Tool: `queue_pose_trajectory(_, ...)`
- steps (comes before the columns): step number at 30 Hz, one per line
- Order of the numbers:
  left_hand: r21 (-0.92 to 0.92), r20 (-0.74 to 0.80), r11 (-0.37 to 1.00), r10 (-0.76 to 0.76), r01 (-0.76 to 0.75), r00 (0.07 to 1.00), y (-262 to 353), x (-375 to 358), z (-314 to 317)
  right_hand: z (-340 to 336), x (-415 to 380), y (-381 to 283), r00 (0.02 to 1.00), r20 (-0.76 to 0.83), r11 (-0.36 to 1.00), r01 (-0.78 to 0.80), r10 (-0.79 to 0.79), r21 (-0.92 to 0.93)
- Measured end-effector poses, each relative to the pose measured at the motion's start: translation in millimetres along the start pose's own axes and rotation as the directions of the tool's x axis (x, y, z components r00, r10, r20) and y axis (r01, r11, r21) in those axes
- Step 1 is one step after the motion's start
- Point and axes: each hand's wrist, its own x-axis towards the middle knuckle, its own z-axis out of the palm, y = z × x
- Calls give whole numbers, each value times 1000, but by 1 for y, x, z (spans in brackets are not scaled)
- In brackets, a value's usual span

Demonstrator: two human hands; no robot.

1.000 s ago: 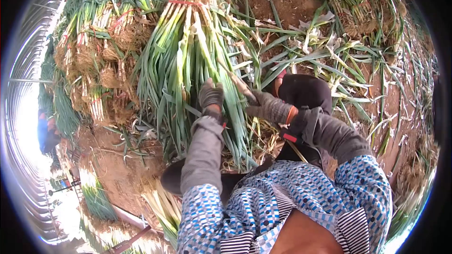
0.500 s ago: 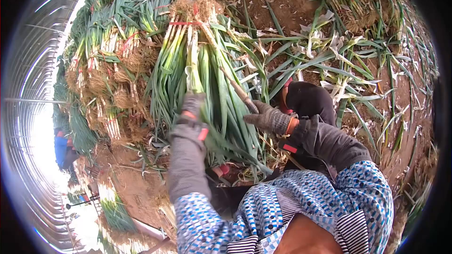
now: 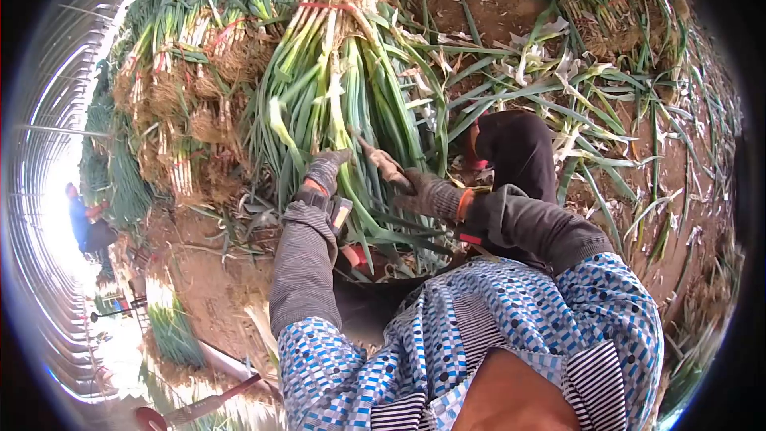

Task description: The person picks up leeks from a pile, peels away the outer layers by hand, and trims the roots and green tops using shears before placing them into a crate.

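Note:
A large bundle of long green onions [image 3: 303, 64] lies in front of me, root ends away and leaves toward me. A red tie [image 3: 325, 6] binds it near the roots. My left hand [image 3: 325, 172], in a grey glove, is closed around loose green onion leaves at the lower end of the bundle. A pale bent stalk [image 3: 281, 129] sticks up just beyond its fingers. My right hand [image 3: 433, 195], gloved too, is closed on a brown stick-like piece [image 3: 384, 163] that points up and left across the leaves; its exact kind is unclear.
More tied onion bundles [image 3: 191, 104] are stacked at left, another [image 3: 606, 16] at upper right. Loose leaves and peelings [image 3: 558, 96] litter the soil at right. My knee [image 3: 523, 152] stands beside the bundle. Another person [image 3: 88, 219] is at the far left.
My left hand has come down and slightly left, and a bent stalk now shows beside it. My right hand has shifted slightly; the brown piece has swung away from the tied end toward me.

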Motion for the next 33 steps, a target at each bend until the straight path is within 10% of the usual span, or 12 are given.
queue_pose_trajectory(12, 20, -77, 993, 121, -120, 990, -25, -19, -5, -31, 143, -17, 988, -145, 993, -64, 49, -103)
queue_pose_trajectory(28, -179, 71, 983, 58, -44, 996, -21, -53, 4, -25, 140, -19, 980, -177, 975, -124, 91, -187)
queue_pose_trajectory(29, -194, 71, 980, 47, -32, 996, -17, -61, 7, -40, 108, -51, 985, -131, 974, 87, -116, -211)
queue_pose_trajectory(33, -317, 120, 948, 64, -23, 991, -15, -77, 13, -26, 123, -37, 981, -158, 959, -150, 113, -243)
